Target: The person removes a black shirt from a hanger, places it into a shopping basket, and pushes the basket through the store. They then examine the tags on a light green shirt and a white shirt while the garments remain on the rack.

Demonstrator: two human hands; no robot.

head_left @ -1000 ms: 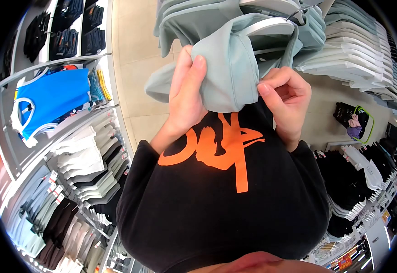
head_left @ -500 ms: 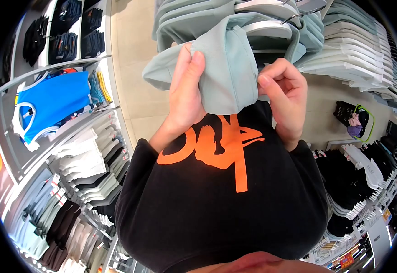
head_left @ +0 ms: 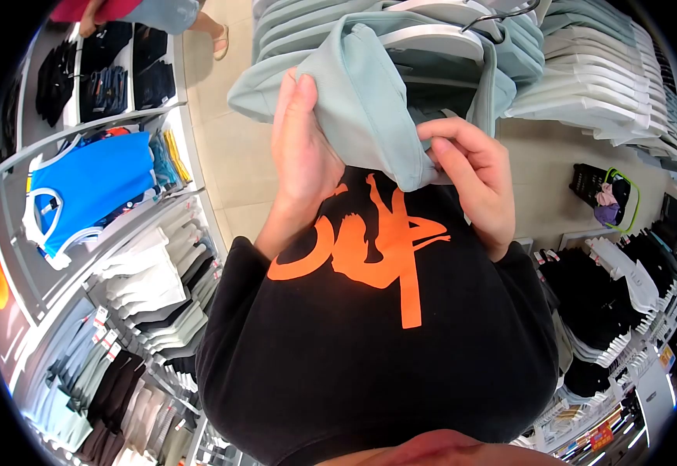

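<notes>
A pale green garment (head_left: 369,93) hangs from a white hanger (head_left: 435,40) at the front of a rack, its near part lifted toward me. My left hand (head_left: 303,147) is closed on its left side, with the thumb on top of the cloth and the other fingers largely hidden behind it. On the right, my right hand (head_left: 474,167) pinches the garment's edge between thumb and fingers. Between my hands the cloth slopes down to a folded corner above my black shirt (head_left: 377,373), and the dark inside of the garment shows under the hanger.
More pale garments (head_left: 595,78) hang at the upper right. A black basket (head_left: 587,182) with clothes stands on the floor at the right. Shelves with a blue top (head_left: 94,182) and hanging clothes line the left. Another person's leg (head_left: 206,25) shows at the upper left.
Both hands have shifted slightly left with the cloth, and its lower edge now slants down to the right. A person has come into view at the upper left.
</notes>
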